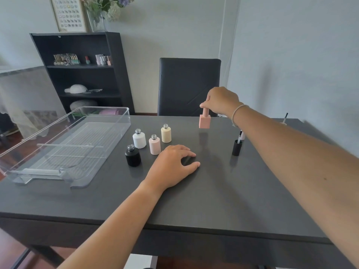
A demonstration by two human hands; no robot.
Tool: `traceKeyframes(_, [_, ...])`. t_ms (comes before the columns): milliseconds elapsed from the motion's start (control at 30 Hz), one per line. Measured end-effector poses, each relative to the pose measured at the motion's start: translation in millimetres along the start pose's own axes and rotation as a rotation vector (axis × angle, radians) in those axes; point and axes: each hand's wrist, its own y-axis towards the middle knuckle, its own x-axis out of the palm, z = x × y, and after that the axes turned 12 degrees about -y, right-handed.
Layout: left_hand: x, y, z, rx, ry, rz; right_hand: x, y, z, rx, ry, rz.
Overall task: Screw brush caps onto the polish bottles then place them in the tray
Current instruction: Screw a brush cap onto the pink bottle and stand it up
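Observation:
My right hand (pixel 220 101) pinches the cap of a pink square polish bottle (pixel 204 121) and holds it above the far middle of the dark table (pixel 194 200). My left hand (pixel 172 167) rests flat on the table, fingers relaxed, holding nothing. Left of it stand several uncapped bottles: black (pixel 133 156), white (pixel 139 139), pale pink (pixel 154 145) and cream (pixel 166 133). A black brush cap (pixel 237 147) stands brush-up under my right forearm, with a pale one (pixel 242 135) partly hidden behind it. Another brush cap (pixel 284 119) stands at the far right edge.
A clear plastic tray (pixel 64 144) with a ribbed floor sits on the table's left side, holding no bottles. A dark chair (pixel 188 86) stands behind the table. A black shelf unit (pixel 81 70) is at the back left.

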Motion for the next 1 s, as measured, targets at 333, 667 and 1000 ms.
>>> traceKeyframes(333, [1,1,-1,-0.012,-0.01,0.008,13,10,7,0.036,0.028,-0.011])
traceKeyframes(667, [0,1,-2,0.0,0.005,0.004,18,13,5,0.05,0.016,-0.009])
traceKeyframes(1000, [0,2,-4,-0.001,-0.005,0.014,-10,-12,7,0.014,0.195,0.113])
